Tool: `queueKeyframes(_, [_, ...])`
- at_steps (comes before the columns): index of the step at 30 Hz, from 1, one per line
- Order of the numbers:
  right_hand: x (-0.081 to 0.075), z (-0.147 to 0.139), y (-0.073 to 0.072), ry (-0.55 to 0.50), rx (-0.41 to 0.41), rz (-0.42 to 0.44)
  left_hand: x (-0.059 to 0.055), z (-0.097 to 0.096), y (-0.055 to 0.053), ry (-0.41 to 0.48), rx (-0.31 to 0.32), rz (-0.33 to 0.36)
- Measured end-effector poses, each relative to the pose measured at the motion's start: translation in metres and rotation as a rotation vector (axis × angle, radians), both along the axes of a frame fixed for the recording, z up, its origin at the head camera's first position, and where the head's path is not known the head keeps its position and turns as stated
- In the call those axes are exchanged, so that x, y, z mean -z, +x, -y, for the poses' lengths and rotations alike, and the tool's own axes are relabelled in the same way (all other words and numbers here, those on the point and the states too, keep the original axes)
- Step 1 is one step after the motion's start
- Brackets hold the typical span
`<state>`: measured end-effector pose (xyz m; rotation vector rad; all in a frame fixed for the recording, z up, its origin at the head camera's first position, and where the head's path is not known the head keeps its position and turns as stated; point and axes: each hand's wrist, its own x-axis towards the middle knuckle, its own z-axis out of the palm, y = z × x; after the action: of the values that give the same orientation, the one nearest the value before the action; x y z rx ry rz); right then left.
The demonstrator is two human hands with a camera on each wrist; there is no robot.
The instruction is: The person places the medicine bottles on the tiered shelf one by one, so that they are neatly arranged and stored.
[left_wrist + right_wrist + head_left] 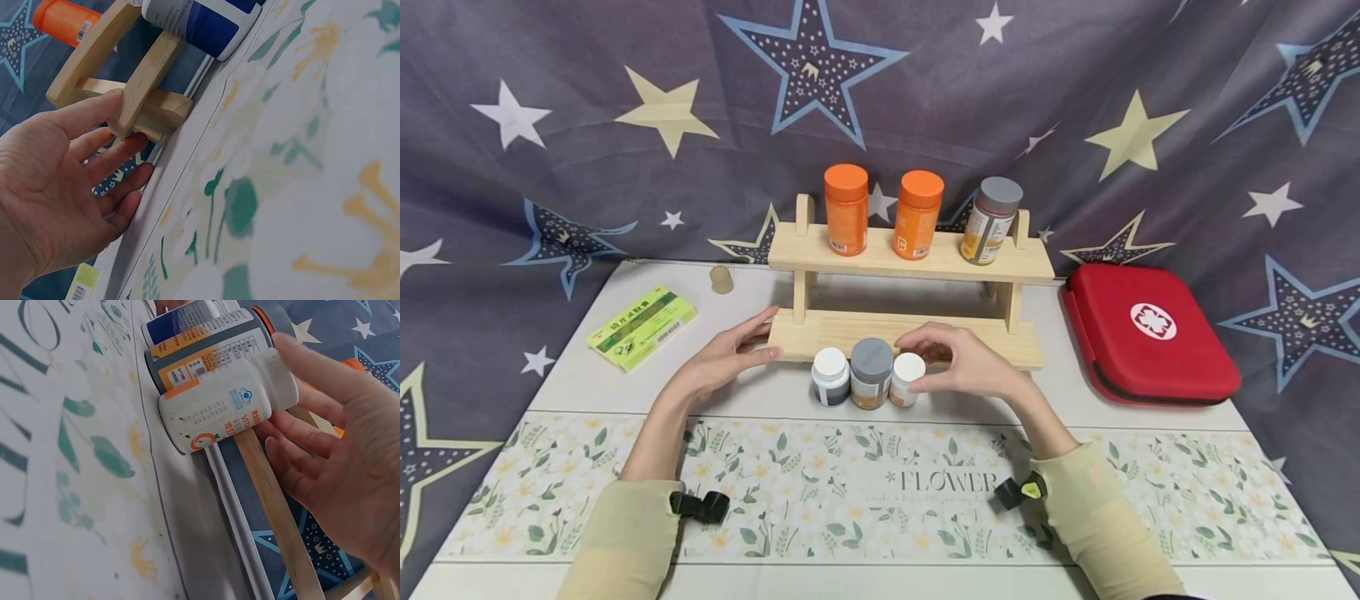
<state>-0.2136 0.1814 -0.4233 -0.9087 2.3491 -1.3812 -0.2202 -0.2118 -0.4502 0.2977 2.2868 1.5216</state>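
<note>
Three pill bottles stand in a row on the table before a two-tier wooden rack [917, 325]: a white-capped bottle with a dark blue label [831, 379], a grey-capped bottle [871, 375] and a small white bottle [904, 392]. My right hand [966, 358] holds the small white bottle near its cap [281, 378], thumb in front and fingers behind. At the rack's left end is my left hand [730, 358]. Its thumb [103, 107] touches the lower board and the other fingers lie loosely bent beside it.
Two orange bottles [847, 212] and a grey-capped jar [988, 225] stand on the upper board. A green-yellow medicine box [643, 327] and a small tan object [721, 280] lie left. A red first-aid case [1150, 333] sits right. Star-patterned cloth [925, 83] hangs behind.
</note>
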Motion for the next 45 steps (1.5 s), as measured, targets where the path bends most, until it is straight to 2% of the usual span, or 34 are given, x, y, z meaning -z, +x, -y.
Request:
queueKeyframes(8, [0.001,0.002,0.000,0.029,-0.017,-0.050,0.001,0.000,-0.001,-0.006,-0.003,-0.004])
queueKeyframes(21, [-0.003,-0.001,0.001,0.018,-0.019,-0.030,0.001,0.000,-0.001,-0.010,-0.005,-0.006])
queueKeyframes(35, [-0.022,-0.019,0.000,-0.009,0.037,0.008,0.000,0.000,-0.001,-0.009,-0.001,-0.003])
queueKeyframes(45, [-0.034,-0.042,-0.003,-0.099,0.088,0.009,0.000,0.000,0.000,0.003,0.002,0.002])
